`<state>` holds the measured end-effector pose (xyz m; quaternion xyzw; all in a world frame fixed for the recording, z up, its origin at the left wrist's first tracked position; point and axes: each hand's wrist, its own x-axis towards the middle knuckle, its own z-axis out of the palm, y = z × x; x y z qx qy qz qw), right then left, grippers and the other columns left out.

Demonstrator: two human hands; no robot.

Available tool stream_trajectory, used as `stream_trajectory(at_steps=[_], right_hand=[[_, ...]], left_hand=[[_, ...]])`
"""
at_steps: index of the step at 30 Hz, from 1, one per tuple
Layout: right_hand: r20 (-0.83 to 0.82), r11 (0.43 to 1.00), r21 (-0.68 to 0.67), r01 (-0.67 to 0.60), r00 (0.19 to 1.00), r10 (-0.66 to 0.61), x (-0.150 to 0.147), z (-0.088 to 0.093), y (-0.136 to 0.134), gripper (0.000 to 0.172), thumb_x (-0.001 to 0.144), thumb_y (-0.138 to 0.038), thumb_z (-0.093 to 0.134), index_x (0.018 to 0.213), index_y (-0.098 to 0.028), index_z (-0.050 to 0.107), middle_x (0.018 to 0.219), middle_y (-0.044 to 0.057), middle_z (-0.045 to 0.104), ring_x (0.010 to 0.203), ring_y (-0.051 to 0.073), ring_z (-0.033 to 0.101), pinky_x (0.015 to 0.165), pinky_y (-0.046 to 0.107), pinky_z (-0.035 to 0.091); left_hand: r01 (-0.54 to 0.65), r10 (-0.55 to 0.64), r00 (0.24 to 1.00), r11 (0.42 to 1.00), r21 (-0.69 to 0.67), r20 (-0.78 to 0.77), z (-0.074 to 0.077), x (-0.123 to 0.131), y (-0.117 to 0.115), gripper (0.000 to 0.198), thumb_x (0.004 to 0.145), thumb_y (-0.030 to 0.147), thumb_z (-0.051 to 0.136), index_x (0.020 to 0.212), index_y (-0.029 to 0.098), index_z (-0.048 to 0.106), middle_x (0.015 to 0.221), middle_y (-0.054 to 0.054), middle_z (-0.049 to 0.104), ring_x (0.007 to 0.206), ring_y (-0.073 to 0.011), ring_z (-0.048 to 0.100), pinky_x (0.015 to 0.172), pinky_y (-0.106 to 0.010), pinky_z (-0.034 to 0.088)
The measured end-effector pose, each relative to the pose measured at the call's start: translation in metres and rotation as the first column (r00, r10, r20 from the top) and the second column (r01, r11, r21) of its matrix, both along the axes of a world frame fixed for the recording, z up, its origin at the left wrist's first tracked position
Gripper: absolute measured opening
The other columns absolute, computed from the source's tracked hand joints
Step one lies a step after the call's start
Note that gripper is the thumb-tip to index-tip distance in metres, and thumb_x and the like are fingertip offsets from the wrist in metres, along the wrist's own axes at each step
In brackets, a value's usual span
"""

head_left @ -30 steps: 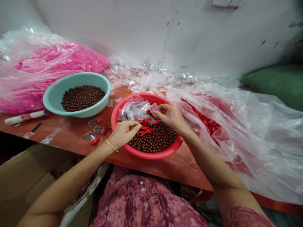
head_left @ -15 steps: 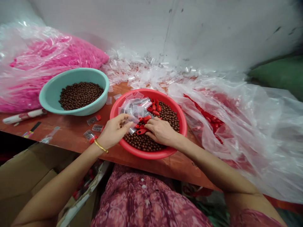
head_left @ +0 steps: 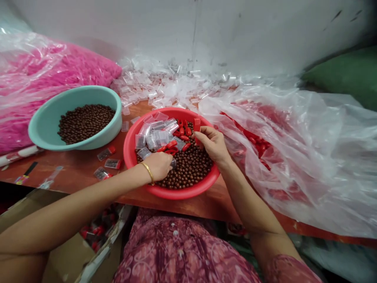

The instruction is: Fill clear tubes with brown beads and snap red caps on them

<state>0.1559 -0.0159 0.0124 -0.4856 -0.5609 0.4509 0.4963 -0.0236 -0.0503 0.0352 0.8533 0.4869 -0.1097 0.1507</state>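
Observation:
My left hand (head_left: 160,165) is closed round a small clear plastic container (head_left: 173,163), its end poking out over the brown balls (head_left: 191,165) in the red basin (head_left: 127,151). Most of that container is hidden by my fingers. Between thumb and fingertips, my right hand (head_left: 212,142) pinches a red cap (head_left: 197,124), held upright above the basin's right side. Loose red caps (head_left: 184,137) and a pile of clear containers (head_left: 157,137) lie on the balls, just beyond my left hand.
A teal basin (head_left: 35,131) with brown balls stands left. Several filled, red-capped containers (head_left: 112,163) lie between the basins. Clear containers (head_left: 165,88) heap along the wall. A pink-filled bag (head_left: 73,59) is far left, a plastic bag of red caps (head_left: 294,157) right. Below sits a cardboard box (head_left: 67,259).
My right hand has lifted a red cap from the pile and moved up and right. My left hand has gone down into the balls with the clear container. The view has shifted slightly right.

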Motion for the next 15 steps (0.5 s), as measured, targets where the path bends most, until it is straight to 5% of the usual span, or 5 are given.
stream_trajectory(at_steps=[5,10,12,15], right_hand=[[-0.103,0.997,-0.038,0.071,0.992,-0.075,0.005,0.003,0.000,0.023,0.071,-0.041,0.059,0.071,-0.018,0.057,0.057,-0.005,0.054,0.041,0.005,0.045,0.038,0.018,0.036],[-0.099,0.997,-0.028,0.072,0.992,-0.074,0.006,0.001,0.000,0.023,0.071,-0.041,0.059,0.073,-0.018,0.056,0.061,-0.004,0.055,0.046,0.006,0.046,0.039,0.017,0.036],[-0.109,0.996,-0.023,0.086,0.990,-0.088,0.006,0.001,0.000,0.022,0.071,-0.039,0.058,0.077,-0.018,0.056,0.064,-0.003,0.056,0.047,0.006,0.047,0.040,0.017,0.037],[-0.119,0.994,-0.022,0.104,0.987,-0.106,0.006,0.002,0.000,0.020,0.071,-0.036,0.056,0.080,-0.019,0.055,0.066,-0.003,0.058,0.047,0.006,0.046,0.040,0.018,0.036]], left_hand=[[-0.118,0.136,0.964,0.989,-0.088,0.230,-0.021,0.026,0.020,0.007,0.066,0.009,0.052,0.064,0.015,0.057,0.073,-0.011,0.065,0.079,-0.0271,0.063,0.074,-0.037,0.049],[-0.190,0.270,0.867,0.956,-0.223,0.418,-0.038,0.036,0.037,0.011,0.070,0.014,0.053,0.080,0.013,0.056,0.073,-0.003,0.063,0.070,-0.0170,0.060,0.066,-0.030,0.049],[-0.179,0.392,0.709,0.904,-0.388,0.586,-0.038,0.033,0.042,0.020,0.070,0.016,0.055,0.091,0.013,0.054,0.078,-0.001,0.064,0.069,-0.0129,0.059,0.067,-0.027,0.049],[-0.040,0.583,0.350,0.792,-0.610,0.733,-0.033,0.024,0.044,0.028,0.064,0.016,0.065,0.089,0.014,0.053,0.080,0.000,0.063,0.073,-0.0105,0.059,0.076,-0.027,0.047]])
